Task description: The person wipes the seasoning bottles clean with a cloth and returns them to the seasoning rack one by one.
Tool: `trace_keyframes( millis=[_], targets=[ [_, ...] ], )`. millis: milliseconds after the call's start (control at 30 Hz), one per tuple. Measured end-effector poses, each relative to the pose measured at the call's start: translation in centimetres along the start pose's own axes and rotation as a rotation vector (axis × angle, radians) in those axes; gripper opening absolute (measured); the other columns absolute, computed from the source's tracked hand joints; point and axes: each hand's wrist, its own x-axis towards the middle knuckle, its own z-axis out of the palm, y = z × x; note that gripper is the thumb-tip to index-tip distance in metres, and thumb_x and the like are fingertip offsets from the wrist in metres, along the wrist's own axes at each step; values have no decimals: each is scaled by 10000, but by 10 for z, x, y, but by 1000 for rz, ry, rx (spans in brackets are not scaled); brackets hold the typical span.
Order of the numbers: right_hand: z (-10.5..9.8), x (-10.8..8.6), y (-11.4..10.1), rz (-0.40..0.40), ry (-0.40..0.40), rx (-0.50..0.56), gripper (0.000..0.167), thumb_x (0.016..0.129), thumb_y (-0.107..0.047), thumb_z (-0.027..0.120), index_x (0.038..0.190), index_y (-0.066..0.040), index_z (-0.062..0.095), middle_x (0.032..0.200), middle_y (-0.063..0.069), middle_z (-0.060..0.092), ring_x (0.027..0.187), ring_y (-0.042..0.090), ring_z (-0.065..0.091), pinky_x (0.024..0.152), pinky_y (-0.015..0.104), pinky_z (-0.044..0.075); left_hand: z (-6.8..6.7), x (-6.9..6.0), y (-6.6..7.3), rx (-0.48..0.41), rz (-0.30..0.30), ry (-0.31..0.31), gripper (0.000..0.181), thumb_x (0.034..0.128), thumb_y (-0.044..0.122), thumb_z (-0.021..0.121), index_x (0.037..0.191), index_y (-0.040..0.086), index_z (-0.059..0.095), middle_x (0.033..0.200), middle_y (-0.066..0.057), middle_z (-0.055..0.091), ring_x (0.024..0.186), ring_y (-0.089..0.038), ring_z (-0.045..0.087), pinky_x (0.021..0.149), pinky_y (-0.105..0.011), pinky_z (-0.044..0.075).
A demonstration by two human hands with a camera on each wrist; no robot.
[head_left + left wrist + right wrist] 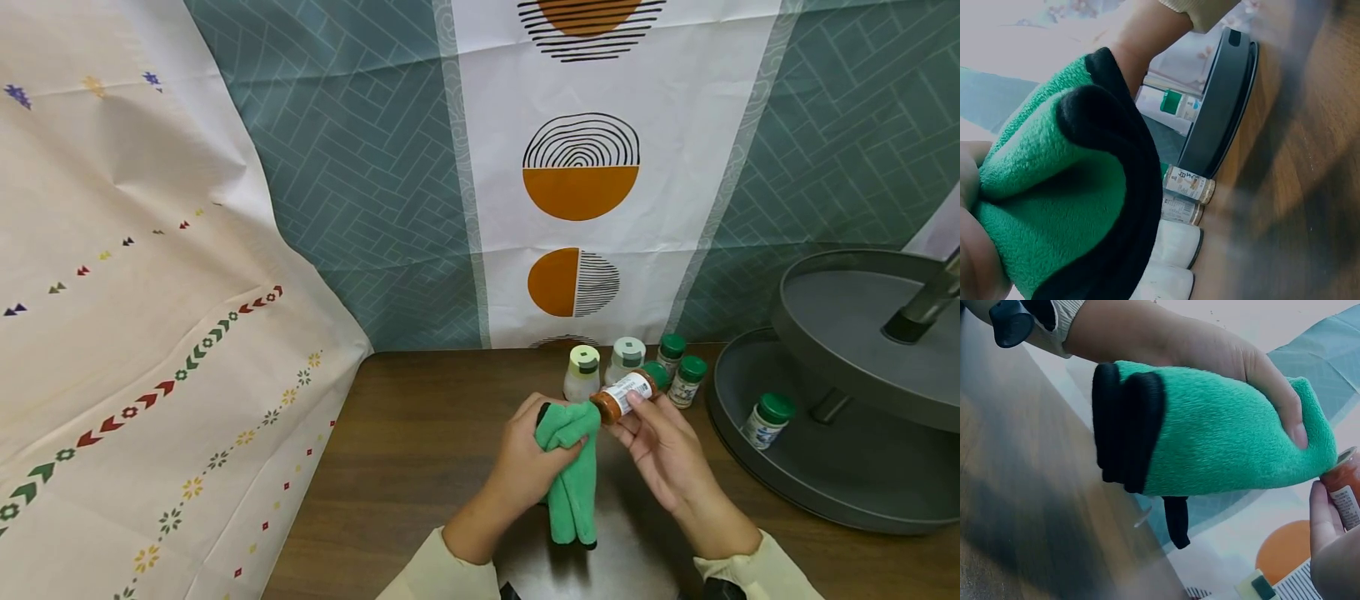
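Note:
My left hand (525, 458) grips a folded green cloth (573, 487) with black edging, whose lower part hangs down above the table. In my right hand (663, 454) is a spice jar (628, 393) with a green cap, reddish-brown contents and a white label. The jar is tilted, cap up to the right, and its bottom end meets the cloth. The right wrist view shows the left thumb pressing into the cloth (1229, 437) beside the jar's base (1344, 469). Folds of the cloth (1066, 194) fill much of the left wrist view.
Behind the hands stand a white container with a yellowish lid (582, 375), one with a pale lid (627, 357), and two green-capped jars (684, 385). A dark two-tier round tray (847, 500) at right carries another green-capped jar (767, 423). Patterned fabric (225, 417) borders the wooden table (405, 450).

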Motion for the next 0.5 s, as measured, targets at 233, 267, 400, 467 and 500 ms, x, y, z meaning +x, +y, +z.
trace_keyframes(
  millis=[233, 267, 400, 467, 500],
  targets=[
    [1, 0, 1, 18, 46, -60, 241, 1089, -97, 407, 1321, -118, 467, 1181, 8, 627, 1035, 104, 692, 919, 231, 569, 1, -3, 0, 43, 76, -58, 324, 849, 135, 806, 1157, 171, 710, 1109, 2, 645, 1031, -109, 625, 916, -258, 546],
    [1, -1, 2, 26, 54, -68, 232, 1090, -103, 407, 1314, -118, 464, 1170, 3, 630, 1027, 100, 691, 914, 228, 569, 1, -3, 1, 39, 77, -61, 327, 849, 133, 805, 1159, 172, 708, 1119, 4, 645, 1040, -113, 625, 922, -260, 544],
    [2, -1, 3, 62, 82, -81, 206, 1093, -129, 409, 1294, -120, 455, 1162, 2, 624, 1032, 96, 683, 915, 221, 566, 2, -2, 2, -13, 53, -46, 315, 856, 139, 798, 1155, 172, 702, 1120, 13, 644, 1045, -119, 624, 932, -264, 540],
    [2, -1, 4, 75, 86, -83, 204, 1095, -141, 405, 1293, -124, 451, 1176, 4, 610, 1045, 94, 674, 923, 219, 563, 2, -2, 2, -44, 44, -32, 307, 863, 140, 792, 1154, 168, 696, 1114, 3, 640, 1042, -123, 622, 927, -266, 542],
    [3, -1, 4, 78, 85, -83, 206, 1096, -145, 405, 1296, -124, 448, 1183, 5, 603, 1050, 94, 673, 928, 220, 563, 2, -2, 2, -55, 42, -25, 305, 866, 143, 790, 1155, 167, 692, 1110, -4, 638, 1040, -124, 621, 925, -266, 543]
  ],
)
